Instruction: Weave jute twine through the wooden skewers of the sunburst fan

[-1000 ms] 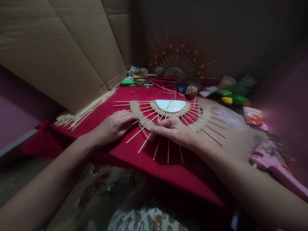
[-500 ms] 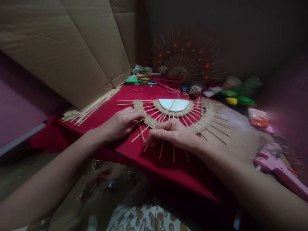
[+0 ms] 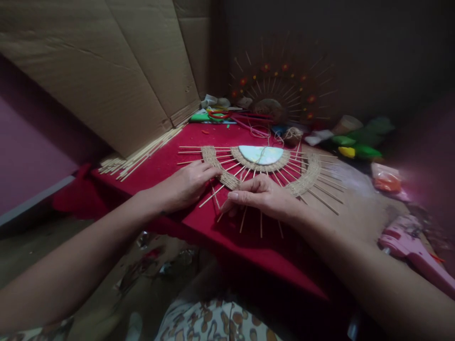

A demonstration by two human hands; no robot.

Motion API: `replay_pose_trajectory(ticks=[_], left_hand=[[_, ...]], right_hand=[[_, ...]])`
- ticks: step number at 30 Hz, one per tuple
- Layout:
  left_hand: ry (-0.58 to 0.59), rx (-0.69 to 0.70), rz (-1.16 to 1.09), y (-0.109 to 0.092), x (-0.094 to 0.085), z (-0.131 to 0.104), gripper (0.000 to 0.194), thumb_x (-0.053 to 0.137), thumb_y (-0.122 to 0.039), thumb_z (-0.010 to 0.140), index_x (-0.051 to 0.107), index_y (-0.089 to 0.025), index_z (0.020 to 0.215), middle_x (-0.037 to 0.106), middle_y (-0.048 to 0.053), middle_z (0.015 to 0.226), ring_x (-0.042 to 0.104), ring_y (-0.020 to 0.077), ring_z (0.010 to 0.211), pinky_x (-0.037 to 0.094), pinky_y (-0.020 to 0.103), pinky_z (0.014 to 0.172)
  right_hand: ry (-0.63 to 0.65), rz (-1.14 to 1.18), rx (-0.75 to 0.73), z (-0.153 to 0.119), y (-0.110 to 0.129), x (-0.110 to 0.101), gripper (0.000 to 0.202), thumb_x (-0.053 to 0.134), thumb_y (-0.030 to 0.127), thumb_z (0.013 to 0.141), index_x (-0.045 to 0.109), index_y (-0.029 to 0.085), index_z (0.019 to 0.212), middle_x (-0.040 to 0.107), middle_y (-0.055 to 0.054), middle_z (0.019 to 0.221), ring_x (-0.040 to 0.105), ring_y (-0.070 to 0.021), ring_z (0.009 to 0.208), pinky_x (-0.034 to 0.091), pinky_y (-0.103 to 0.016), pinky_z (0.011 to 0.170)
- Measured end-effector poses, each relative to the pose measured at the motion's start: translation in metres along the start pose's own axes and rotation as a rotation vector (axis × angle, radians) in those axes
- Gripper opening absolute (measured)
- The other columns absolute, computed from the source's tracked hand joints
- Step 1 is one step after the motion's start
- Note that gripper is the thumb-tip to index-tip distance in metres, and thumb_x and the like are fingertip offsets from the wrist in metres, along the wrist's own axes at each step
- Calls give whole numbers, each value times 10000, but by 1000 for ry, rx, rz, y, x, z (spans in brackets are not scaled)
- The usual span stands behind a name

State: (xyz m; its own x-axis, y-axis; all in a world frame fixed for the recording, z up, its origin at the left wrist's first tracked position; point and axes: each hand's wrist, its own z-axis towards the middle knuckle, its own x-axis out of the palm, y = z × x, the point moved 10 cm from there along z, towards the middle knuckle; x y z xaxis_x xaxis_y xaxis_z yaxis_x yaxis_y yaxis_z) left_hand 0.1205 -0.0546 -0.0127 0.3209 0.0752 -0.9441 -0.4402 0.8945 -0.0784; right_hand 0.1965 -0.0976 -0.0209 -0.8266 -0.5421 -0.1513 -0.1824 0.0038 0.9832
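Observation:
A half-round woven fan point(image 3: 307, 177) of thin sticks lies on the red cloth, with a pale blue half-disc point(image 3: 261, 154) at its centre and a band of twine woven through the sticks. My left hand point(image 3: 188, 183) rests at the left part of the band, its fingers closed over the edge and sticks there. Over the lower middle of the fan is my right hand point(image 3: 265, 193), thumb and fingers pinched together. A loose strand of twine point(image 3: 215, 198) runs between the two hands, its end hidden in my right fingers.
Bare sticks point(image 3: 142, 154) lie in a bundle beside a large cardboard sheet point(image 3: 142, 85). Behind stand a finished-looking fan with flowers point(image 3: 284, 67), scissors point(image 3: 218, 114) and a twine ball point(image 3: 293, 134). A pink glue gun point(image 3: 408, 241) lies at right, near an orange packet point(image 3: 386, 180).
The view has shifted slightly, moving the scene to the right. My left hand has slid a little towards me, uncovering a stick end. The right hand keeps its pinch.

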Motion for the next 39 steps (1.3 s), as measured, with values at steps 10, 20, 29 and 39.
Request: replay_pose_trajectory(ticks=[10, 20, 29, 39], left_hand=[[-49, -15, -129, -4, -18, 6, 286, 442, -145, 860, 621, -165, 1083, 680, 73, 981, 608, 172, 885, 492, 294, 780], [-25, -22, -144, -5, -16, 8, 272, 442, -158, 866, 636, -172, 1055, 677, 63, 974, 600, 170, 898, 494, 308, 803], [-28, -19, -123, -9, -16, 8, 292, 447, -107, 826, 630, -159, 1048, 668, 74, 954, 588, 183, 889, 487, 316, 792], [-33, -32, -117, -8, -20, 8, 284, 436, -135, 840, 639, -165, 1036, 671, 69, 948, 591, 180, 884, 485, 309, 791]], right_hand=[[57, -124, 21, -4, 3, 20, 355, 602, 447, 855, 754, 131, 906, 695, -42, 667, 585, -100, 605, 442, -217, 584], [112, -273, 8, -5, 5, 35, 375, 570, 434, 885, 724, 130, 729, 587, 13, 507, 477, -67, 476, 380, -197, 499], [194, -320, -8, -5, 2, 46, 301, 544, 374, 910, 734, 145, 952, 637, 13, 625, 461, -61, 479, 381, -196, 500], [180, -389, -41, -6, 12, 47, 284, 533, 333, 915, 718, 142, 813, 553, 38, 547, 415, -59, 478, 345, -203, 487]])
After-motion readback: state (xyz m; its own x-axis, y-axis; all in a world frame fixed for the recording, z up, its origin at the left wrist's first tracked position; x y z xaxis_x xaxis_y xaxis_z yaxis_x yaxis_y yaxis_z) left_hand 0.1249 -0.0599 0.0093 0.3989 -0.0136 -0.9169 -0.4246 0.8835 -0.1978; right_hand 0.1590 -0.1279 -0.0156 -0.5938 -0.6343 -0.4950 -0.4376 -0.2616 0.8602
